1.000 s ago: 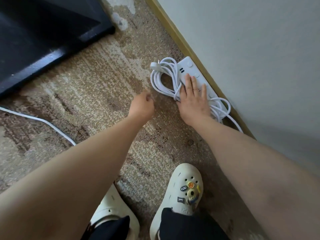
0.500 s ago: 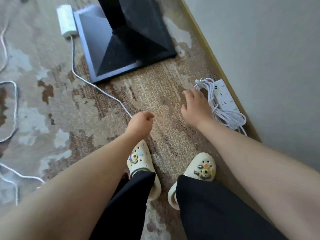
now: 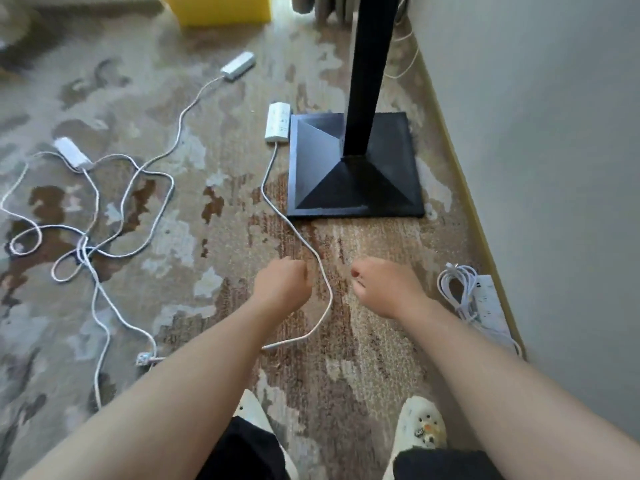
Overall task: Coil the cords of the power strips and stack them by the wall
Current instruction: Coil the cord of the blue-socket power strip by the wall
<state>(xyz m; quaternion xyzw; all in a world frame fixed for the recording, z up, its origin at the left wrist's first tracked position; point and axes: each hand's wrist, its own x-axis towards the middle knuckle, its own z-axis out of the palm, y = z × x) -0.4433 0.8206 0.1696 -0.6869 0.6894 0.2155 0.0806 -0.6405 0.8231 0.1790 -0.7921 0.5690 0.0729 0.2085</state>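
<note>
Three white plastic strips are lying loose on the patterned carpet (image 3: 194,244). The left strip (image 3: 72,155) is pointing up-left, its thin cord (image 3: 93,244) tangling in loops. The far strip (image 3: 239,66) is slanting up-right. The middle strip (image 3: 278,123) is lying lengthwise away from the person, just beside the black square stand base (image 3: 356,188), its cord (image 3: 311,258) trailing down between the hands. The left hand (image 3: 282,284) and right hand (image 3: 384,289) are hovering with fingers curled, holding nothing. The coiled strip (image 3: 490,303) is lying along the wall (image 3: 554,168), its long axis following the baseboard. No writing is legible.
</note>
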